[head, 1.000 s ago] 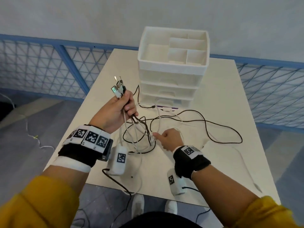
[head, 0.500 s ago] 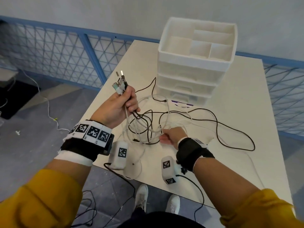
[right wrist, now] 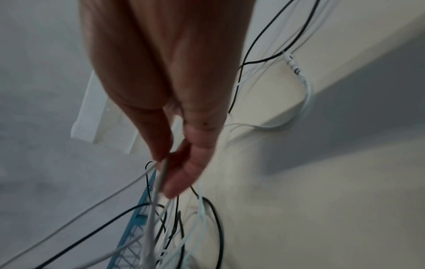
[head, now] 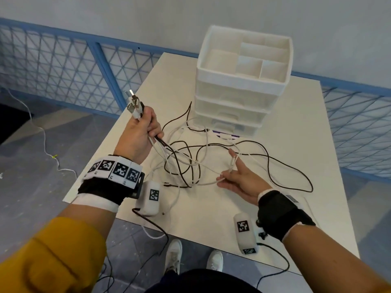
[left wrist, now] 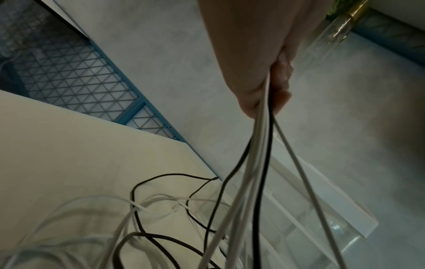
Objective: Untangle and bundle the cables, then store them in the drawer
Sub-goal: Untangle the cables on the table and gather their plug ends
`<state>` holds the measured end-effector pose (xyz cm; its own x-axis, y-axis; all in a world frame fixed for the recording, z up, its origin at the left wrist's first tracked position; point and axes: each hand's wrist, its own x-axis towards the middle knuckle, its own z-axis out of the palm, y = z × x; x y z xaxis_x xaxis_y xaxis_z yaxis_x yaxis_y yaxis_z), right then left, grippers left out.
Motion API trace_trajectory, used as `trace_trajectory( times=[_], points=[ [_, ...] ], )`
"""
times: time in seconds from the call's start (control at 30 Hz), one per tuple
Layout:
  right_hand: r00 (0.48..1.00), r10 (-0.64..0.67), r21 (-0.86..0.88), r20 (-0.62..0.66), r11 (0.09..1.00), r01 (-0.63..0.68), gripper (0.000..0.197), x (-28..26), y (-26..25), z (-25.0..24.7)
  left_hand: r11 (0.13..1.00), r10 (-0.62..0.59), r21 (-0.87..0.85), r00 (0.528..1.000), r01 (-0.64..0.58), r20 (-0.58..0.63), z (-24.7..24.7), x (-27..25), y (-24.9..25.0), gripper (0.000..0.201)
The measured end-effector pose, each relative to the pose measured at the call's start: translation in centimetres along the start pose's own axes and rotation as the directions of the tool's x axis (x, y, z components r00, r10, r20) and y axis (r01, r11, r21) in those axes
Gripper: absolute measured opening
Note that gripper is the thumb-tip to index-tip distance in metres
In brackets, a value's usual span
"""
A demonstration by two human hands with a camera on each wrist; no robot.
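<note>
The left hand (head: 138, 136) is clenching a sheaf of black and white cables (head: 184, 163) just below their plugs (head: 134, 105), holding the connector ends up off the table (head: 296, 132) while the strands are fanning down out of the fist into a loose snarl on the tabletop; the right hand (head: 239, 179) is lying palm-up with its fingers mostly extended, pinching one white cable (head: 229, 170) lightly between thumb and fingertip, as the right wrist view is showing; the drawer unit (head: 243, 85) is standing at the far side of the table with its drawers appearing closed, so nothing is stored yet and the work is sitting in the untangling stage. The main risk, as I am judging it, is that pulling the white strand away while the black loops are crossing over it is cinching the snarl into a tight knot rather than freeing it; the light pinch is also likely to be slipping if the strand catches, letting the freed length drop back into the pile; a long black loop is trailing out toward the right side of the table, and dragging the bundle may be sweeping it off the side or snagging it on the wrist-camera leads hanging below both forearms; a hard tug may also be working plugs out of the left fist.
</note>
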<state>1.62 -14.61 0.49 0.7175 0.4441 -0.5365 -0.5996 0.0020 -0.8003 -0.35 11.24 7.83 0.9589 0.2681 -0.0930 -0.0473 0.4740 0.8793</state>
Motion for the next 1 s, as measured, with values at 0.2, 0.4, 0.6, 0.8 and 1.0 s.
trace_trajectory(
  times=[0.2, 0.4, 0.6, 0.8, 1.0],
  points=[
    [0.972, 0.014, -0.007, -0.236, 1.0, -0.016, 0.049, -0.9, 0.9, -2.3, 0.996, 0.035, -0.076, 0.998, -0.039, -0.052, 0.3, 1.3, 0.3, 0.035],
    [0.912, -0.112, -0.448, -0.395, 0.89, -0.085, 0.03, 0.4, 2.5, -1.1, 0.999, 0.034, -0.039, 0.999, -0.034, 0.003, 1.4, 1.4, 0.0, 0.035],
    [0.862, -0.217, -0.595, -0.459, 0.795, -0.116, 0.017, 2.1, 3.1, 1.6, 0.999, 0.026, -0.032, 0.999, -0.025, 0.019, 0.9, 1.1, 0.0, 0.034],
    [0.86, 0.117, -0.044, -0.497, 0.986, -0.16, 0.025, 5.1, 3.7, 3.5, 1.0, 0.009, -0.019, 0.999, -0.008, 0.048, 0.3, 0.3, -0.6, 0.033],
    [0.918, 0.161, 0.166, -0.363, 0.98, -0.107, 0.016, 3.5, 4.0, 3.2, 0.999, 0.033, -0.01, 0.999, -0.033, -0.006, -1.2, 0.8, 0.1, 0.034]
  ],
)
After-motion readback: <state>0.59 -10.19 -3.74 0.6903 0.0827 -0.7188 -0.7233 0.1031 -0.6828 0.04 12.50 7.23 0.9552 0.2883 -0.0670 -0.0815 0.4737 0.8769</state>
